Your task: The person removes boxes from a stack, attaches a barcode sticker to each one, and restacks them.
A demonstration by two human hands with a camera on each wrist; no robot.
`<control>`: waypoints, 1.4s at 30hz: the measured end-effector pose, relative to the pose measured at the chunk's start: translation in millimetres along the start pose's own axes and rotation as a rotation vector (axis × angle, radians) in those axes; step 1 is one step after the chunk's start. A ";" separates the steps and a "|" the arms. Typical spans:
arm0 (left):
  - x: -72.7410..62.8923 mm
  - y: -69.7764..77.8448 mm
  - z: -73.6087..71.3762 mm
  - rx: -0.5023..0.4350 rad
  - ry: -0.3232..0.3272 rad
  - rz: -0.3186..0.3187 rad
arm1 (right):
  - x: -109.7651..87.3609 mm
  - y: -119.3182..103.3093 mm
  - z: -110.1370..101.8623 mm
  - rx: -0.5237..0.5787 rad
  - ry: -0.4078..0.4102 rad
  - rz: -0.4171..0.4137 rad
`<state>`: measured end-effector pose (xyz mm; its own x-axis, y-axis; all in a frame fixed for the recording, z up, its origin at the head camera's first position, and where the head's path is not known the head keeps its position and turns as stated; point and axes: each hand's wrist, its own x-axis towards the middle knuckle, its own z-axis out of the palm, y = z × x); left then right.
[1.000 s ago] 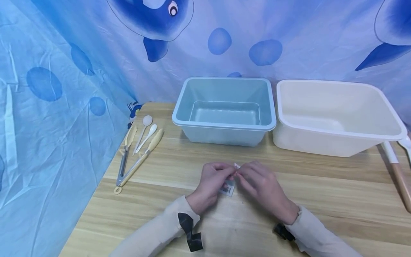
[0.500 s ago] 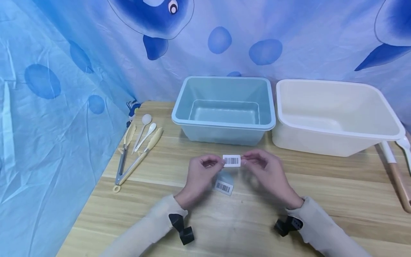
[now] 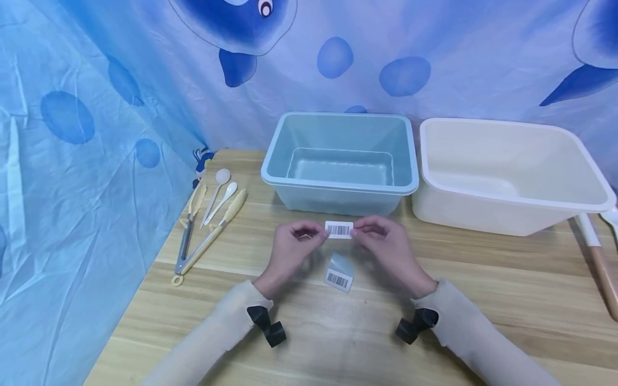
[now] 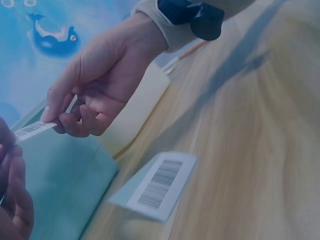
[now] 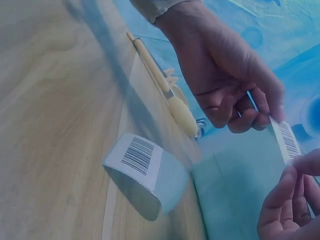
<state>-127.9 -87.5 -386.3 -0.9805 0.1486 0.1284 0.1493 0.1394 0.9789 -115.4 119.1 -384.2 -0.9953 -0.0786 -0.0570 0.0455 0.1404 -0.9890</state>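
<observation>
Between my two hands a small white barcode sticker (image 3: 339, 230) is stretched flat, just in front of the blue bin. My left hand (image 3: 295, 249) pinches its left end between thumb and fingertips. The other end is pinched by my right hand (image 3: 383, 245); both wrist views show the thumbs on the sticker's ends. Below the hands, on the wooden table, lies a curled piece of backing paper (image 3: 344, 262) with a second barcode sticker (image 5: 137, 156) on it. In the right wrist view this backing bows up off the wood.
Behind the hands stand a light blue bin (image 3: 340, 187) and, to its right, a white bin (image 3: 512, 206). Tongs (image 3: 203, 244) and two white spoons (image 3: 222, 201) lie at the left. A wooden-handled utensil (image 3: 601, 268) lies at the far right. A blue curtain (image 3: 289, 91) hangs behind.
The hands, close together over the backing a second ago, have drawn apart with the sticker held between them. They have moved up toward the blue bin, leaving the backing on the table.
</observation>
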 end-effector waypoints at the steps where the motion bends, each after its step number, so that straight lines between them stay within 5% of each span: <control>1: 0.8 -0.2 -1.3 0.004 0.002 0.007 | 1.3 -0.5 1.5 0.004 0.000 0.006; 5: 4.8 -2.9 -5.1 0.028 0.029 0.007 | 8.6 0.6 7.7 0.014 0.002 -0.007; 13: 22.8 -16.4 -4.8 0.072 0.067 0.045 | 24.6 4.9 20.4 -0.028 0.080 -0.161; 19: 31.0 -21.4 -1.8 0.083 0.066 0.037 | 29.9 5.3 26.2 -0.025 0.175 -0.177; 28: 37.2 -23.6 1.0 0.108 0.058 0.086 | 35.3 9.6 27.5 0.032 0.209 -0.161; 42: 41.3 -26.2 4.1 0.114 0.044 0.055 | 41.9 14.1 31.1 0.061 0.291 -0.139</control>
<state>-171.7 -81.0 -407.4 -0.9748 0.1168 0.1903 0.2138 0.2431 0.9461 -153.8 87.1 -404.7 -0.9745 0.1941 0.1122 -0.0965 0.0886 -0.9914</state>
